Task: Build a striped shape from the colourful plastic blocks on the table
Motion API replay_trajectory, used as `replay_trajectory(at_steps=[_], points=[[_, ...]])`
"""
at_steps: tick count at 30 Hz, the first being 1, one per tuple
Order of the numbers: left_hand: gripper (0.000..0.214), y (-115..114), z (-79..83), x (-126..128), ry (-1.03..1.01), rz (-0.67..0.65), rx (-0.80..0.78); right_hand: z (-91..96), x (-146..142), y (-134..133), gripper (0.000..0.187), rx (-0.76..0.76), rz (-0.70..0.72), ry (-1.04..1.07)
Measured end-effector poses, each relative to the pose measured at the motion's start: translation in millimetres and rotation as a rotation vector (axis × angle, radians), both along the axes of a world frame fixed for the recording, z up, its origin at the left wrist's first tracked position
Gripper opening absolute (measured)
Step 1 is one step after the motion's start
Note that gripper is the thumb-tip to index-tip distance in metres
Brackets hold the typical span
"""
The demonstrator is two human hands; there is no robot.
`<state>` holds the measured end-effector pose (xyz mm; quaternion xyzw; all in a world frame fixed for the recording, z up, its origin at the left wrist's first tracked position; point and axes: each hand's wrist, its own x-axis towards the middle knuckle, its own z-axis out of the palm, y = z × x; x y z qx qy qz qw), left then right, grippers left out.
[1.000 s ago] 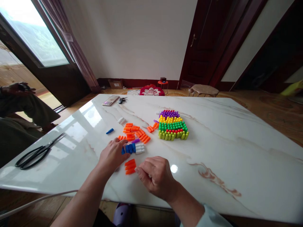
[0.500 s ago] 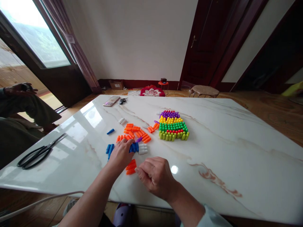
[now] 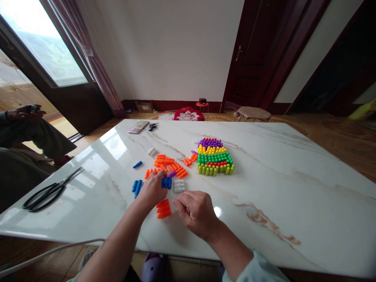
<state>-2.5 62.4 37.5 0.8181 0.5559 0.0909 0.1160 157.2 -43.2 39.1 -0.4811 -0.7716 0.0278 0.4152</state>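
My left hand (image 3: 154,188) is closed at the blue plastic pegs (image 3: 167,183), its fingers gripping their left side. Just to their right, a small gap away, lies a block of white pegs (image 3: 179,186). My right hand (image 3: 195,213) is curled shut over the table, and whatever its fingers may hold is hidden. Between the hands and nearer to me is a group of orange pegs (image 3: 163,209). More blue pegs (image 3: 136,187) lie left of my left hand, and loose orange pegs (image 3: 170,161) are scattered beyond it.
A multicoloured block of pegs (image 3: 216,156) stands right of centre on the marble-patterned table (image 3: 282,172). Black-handled scissors (image 3: 53,191) lie at the left, with a phone (image 3: 138,127) and keys (image 3: 152,126) at the far edge. Another person's hand (image 3: 25,113) shows at far left.
A small gap now shows between the blue pegs and the white pegs, which touched before. My right hand has shifted slightly away from me, and my left fingers are more bunched.
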Motion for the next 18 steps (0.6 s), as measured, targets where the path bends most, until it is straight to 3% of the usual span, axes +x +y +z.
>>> replay_trajectory(at_steps=[9, 14, 16, 18], points=[[0.030, 6.4, 2.7, 6.0, 0.010, 0.131, 0.033, 1.7, 6.4, 2.6, 0.029, -0.066, -0.049, 0.005], [0.015, 4.9, 17.2, 6.8, -0.228, 0.192, 0.071, 4.1, 9.5, 4.0, 0.027, -0.055, -0.096, 0.061], [0.015, 1.5, 21.4, 11.3, -0.449, 0.215, -0.057, 3.1, 10.6, 5.8, 0.022, -0.056, -0.156, 0.124], [0.017, -3.1, 24.0, 18.0, -0.723, 0.204, -0.321, 2.5, 12.3, 7.9, 0.016, -0.058, -0.222, 0.199]])
